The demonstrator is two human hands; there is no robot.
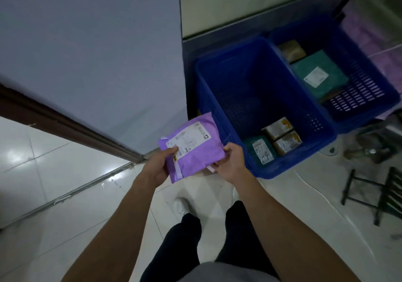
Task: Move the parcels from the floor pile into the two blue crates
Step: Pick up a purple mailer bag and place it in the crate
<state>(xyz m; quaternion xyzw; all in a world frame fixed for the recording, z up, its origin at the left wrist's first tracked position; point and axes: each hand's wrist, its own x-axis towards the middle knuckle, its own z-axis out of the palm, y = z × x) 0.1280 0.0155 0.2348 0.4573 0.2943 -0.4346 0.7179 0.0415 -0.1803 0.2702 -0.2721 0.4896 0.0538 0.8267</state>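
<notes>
A purple mailer parcel (196, 149) with a white label is held in front of me, just left of the near blue crate (217, 90). My left hand (157, 165) grips its left edge, thumb on the label. My right hand (231, 162) grips its right lower corner. The near crate holds a teal parcel (261, 149) and two small brown boxes (282, 136) at its front. The far blue crate (369, 79) beside it holds a green parcel (319, 73) and a brown box (291, 49).
A grey wall (91, 53) with a dark baseboard (71, 127) stands to the left. The floor (65, 194) is glossy white tile. A dark metal rack (378, 192) lies on the floor at the right. My legs and a white shoe (180, 205) are below.
</notes>
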